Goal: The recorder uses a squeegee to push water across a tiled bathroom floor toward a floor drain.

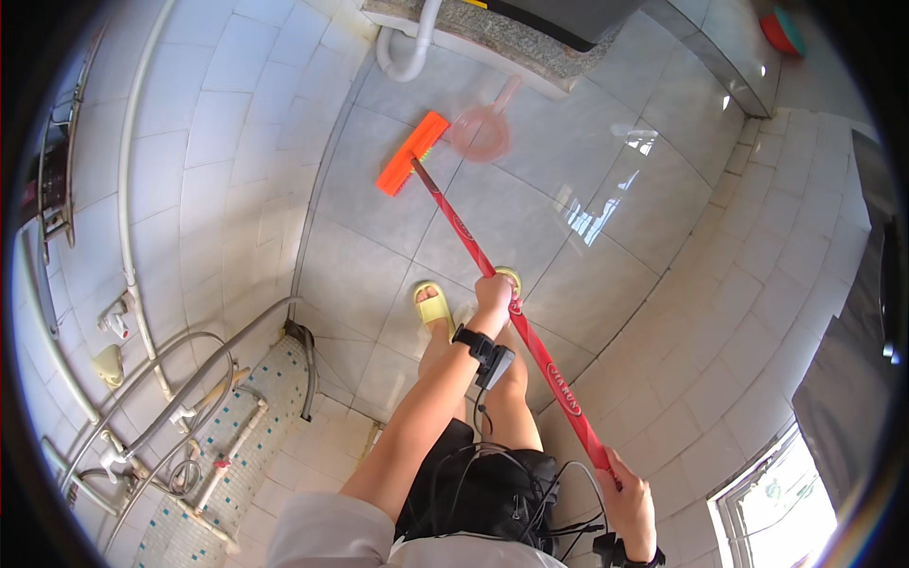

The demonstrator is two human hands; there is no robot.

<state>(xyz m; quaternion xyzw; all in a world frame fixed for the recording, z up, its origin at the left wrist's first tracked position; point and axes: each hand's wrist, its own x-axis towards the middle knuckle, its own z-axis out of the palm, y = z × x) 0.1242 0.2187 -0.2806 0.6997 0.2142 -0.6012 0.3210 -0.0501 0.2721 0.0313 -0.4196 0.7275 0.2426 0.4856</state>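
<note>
My left hand is closed around the middle of the red pole of a floor scrub brush, with a black strap and device on the wrist. Near the pole's upper end, at lower right, my right hand grips it, fingers partly hidden. The orange brush head rests tilted on the grey tiled floor, some bristles showing on its right side. Close to the brush head's upper right lies a translucent pink plastic dipper.
Yellow slippers are on my feet. A white drain pipe hangs beside a stone-edged ledge ahead. Tiled walls stand on both sides. Grey hoses and pipes run at left. A window is at lower right.
</note>
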